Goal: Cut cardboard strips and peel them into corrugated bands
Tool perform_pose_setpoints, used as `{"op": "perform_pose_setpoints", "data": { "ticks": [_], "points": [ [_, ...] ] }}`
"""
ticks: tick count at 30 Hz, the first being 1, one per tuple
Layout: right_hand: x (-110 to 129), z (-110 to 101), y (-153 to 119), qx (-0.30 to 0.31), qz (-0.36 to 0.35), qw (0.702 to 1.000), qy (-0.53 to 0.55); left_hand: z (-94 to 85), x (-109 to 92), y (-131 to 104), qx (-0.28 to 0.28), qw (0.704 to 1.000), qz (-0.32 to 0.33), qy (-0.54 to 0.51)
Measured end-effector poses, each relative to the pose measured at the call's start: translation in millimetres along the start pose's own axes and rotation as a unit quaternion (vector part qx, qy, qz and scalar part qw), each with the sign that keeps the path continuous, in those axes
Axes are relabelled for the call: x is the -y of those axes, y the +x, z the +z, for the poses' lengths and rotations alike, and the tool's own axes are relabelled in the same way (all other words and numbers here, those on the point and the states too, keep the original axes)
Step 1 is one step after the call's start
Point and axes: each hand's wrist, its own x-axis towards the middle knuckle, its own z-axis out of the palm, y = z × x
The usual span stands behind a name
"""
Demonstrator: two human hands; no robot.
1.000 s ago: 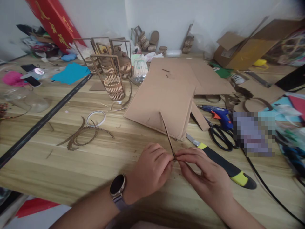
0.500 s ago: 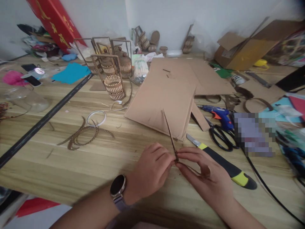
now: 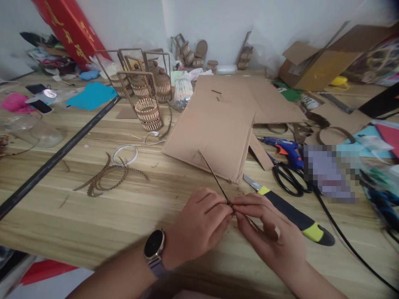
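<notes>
A thin brown cardboard strip (image 3: 214,176) rises from between my fingertips and leans to the upper left, its edge showing a corrugated pattern. My left hand (image 3: 204,222) pinches it from the left, the wrist wearing a watch (image 3: 154,245). From the right, the thumb and fingers of my right hand (image 3: 272,232) close on the same spot, and part of the strip runs back under that palm. The exact pinch point is hidden by the fingertips. Just right of my right hand lies a utility knife (image 3: 288,211) with a black and yellow handle.
A large cardboard sheet (image 3: 215,124) lies ahead of my hands. Curled cardboard strips (image 3: 109,178) and a roll of tape (image 3: 124,154) are at left. Small slatted baskets (image 3: 148,113) stand behind. Black scissors (image 3: 289,178), a blue glue gun (image 3: 285,148) and a cable (image 3: 349,241) occupy the right.
The strip's free end has swung to the left and leans more. My fingertips have drawn closer together around it.
</notes>
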Motion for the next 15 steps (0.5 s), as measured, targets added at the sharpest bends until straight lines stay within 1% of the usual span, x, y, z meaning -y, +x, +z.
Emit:
{"op": "perform_pose_setpoints", "data": {
  "ticks": [8,12,15],
  "points": [
    [-4.9,-0.7,-4.3,0.004,0.061,0.998,0.021,-2.4,0.4,0.4,-0.005,1.0,-0.003,-0.021],
    [-5.8,2.9,-3.4,0.007,0.034,0.999,0.0,-2.6,0.1,1.4,-0.007,0.999,-0.034,-0.027],
    [-3.9,5.3,-3.2,0.0,0.006,1.0,-0.013,-1.3,0.3,1.6,-0.011,0.998,-0.058,-0.005]
  ]
}}
